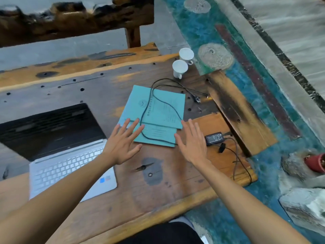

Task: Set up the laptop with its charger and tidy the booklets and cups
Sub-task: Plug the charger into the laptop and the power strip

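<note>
Two teal booklets (pixel 161 106) lie overlapped in the middle of the wooden table (pixel 158 187). A black charger cable (pixel 163 103) loops across them and runs to the black power brick (pixel 214 138) on their right. An open silver laptop (pixel 58 148) with a dark screen stands at the left. Two white cups (pixel 182 63) sit upside down at the far right of the table. My left hand (pixel 123 143) hovers open at the booklets' near left corner. My right hand (pixel 192 141) is spread open at their near right corner, beside the brick. Neither hand holds anything.
A rough wooden bench (pixel 73 20) stands beyond the table. Blue-green water (pixel 237 55) with round stepping stones lies to the right, past the table's edge. A red pot (pixel 315 162) sits on rocks at the far right.
</note>
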Tool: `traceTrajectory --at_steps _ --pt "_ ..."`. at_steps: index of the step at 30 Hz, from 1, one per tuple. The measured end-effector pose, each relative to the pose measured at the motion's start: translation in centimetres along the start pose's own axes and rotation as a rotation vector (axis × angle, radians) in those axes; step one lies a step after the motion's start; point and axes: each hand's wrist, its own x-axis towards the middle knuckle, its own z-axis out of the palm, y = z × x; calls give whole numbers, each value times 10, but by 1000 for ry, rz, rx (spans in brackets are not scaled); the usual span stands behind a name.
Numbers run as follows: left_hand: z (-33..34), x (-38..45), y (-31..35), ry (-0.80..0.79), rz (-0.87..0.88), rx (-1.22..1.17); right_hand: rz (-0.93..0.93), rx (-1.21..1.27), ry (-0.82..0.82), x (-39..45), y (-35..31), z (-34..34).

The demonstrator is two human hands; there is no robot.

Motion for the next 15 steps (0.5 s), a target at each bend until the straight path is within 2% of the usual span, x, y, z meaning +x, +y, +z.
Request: traceTrajectory --at_steps 7,15 --pt "-19 118 29 -10 64 -24 168 84 -13 74 74 -24" --pt "-24 273 47 -136 222 -40 379 194 19 181 120 -34"
